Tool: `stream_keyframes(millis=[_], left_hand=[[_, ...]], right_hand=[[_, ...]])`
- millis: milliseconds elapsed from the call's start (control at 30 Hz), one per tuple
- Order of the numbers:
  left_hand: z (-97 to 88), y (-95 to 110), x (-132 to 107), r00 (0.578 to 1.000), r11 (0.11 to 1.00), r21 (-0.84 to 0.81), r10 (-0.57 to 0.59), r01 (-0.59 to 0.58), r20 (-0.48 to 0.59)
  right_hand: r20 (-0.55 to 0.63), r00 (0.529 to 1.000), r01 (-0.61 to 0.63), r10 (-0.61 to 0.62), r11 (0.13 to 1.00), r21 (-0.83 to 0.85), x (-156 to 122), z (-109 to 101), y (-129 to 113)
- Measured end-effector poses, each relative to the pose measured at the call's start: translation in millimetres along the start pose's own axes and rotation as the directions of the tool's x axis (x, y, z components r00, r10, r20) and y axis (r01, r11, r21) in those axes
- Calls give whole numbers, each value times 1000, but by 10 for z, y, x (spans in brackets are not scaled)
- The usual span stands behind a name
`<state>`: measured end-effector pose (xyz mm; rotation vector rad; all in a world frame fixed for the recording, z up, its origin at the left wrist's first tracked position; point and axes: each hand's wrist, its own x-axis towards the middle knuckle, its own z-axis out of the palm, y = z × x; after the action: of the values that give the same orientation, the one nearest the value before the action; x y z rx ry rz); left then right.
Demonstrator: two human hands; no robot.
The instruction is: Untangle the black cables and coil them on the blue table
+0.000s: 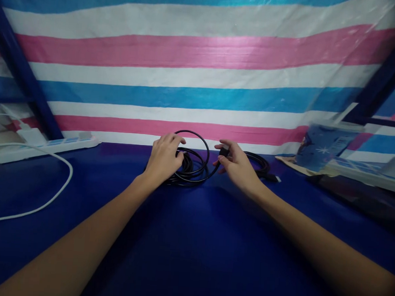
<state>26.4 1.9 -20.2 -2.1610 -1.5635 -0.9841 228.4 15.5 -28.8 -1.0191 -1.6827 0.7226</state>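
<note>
A coil of black cable (195, 180) lies on the blue tabletop, near its back edge. My left hand (165, 157) is curled over the coil's left side, thumb against the loops; its fingertips are partly hidden. One loop stands up behind that hand. Between the thumb and fingers of my right hand (241, 168) is the cable's black plug (224, 151), with a pale end showing at the top. From this plug the cable runs down and left into the coil. Just right of my right hand rests more looped black cable, with a second plug (272, 177) on the table.
White power strips stand at the left (50, 146) and right (370, 169). A white cord (69, 176) curves across the table's left side. At the right back are a blue patterned cup (323, 144) and a dark flat item (351, 195). Striped sheeting (203, 54) hangs behind the table.
</note>
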Motion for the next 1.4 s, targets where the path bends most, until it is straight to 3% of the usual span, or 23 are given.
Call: stream_keyframes(millis=[233,333,433,533,633,733,833,900,967,1100,1167,1233,1333,1400], left_hand=[[31,-94,3,994,991,-127,-52,41,-92],[-11,-91,43,982,930,-314,-182,190,56],[-46,49,62,970,858,-457,-179,237,167],[-60,279,34,978,818,-551,-63,166,201],[-38,423,-15,983,823,-563,33,75,180],[-10,411,-44,992,883,-470,50,12,118],[-14,349,-52,992,950,-290,127,-113,27],[-37,333,-51,965,956,-153,259,-252,28],[-74,345,-47,933,936,-33,351,-350,79],[-186,372,-20,921,917,144,344,-371,183],[-244,352,10,943,931,193,276,-311,189],[-284,309,45,980,961,208,156,-180,127],[-305,245,78,999,983,181,-37,34,10],[-307,237,74,996,979,186,-87,88,-14]], right_hand=[[-4,1000,22,-22,999,32,-14,-5,-29],[-52,989,137,-136,990,18,-29,-28,-103],[-95,969,230,-227,973,18,-55,-31,-206],[-53,971,231,-231,973,2,-89,-4,-266],[31,958,286,-284,950,-125,-121,19,-260],[132,915,404,-382,873,-275,-131,24,-237],[210,899,438,-384,789,-431,-128,48,-221],[187,928,373,-323,786,-493,-130,83,-212],[121,962,271,-243,846,-459,-133,120,-212],[66,996,-53,57,996,-67,-144,124,-280],[168,965,-230,202,958,169,-150,85,-335],[275,927,-338,256,888,312,-153,40,-378],[347,906,-376,245,841,388,-160,15,-404],[345,913,-350,216,849,396,-167,29,-407]])
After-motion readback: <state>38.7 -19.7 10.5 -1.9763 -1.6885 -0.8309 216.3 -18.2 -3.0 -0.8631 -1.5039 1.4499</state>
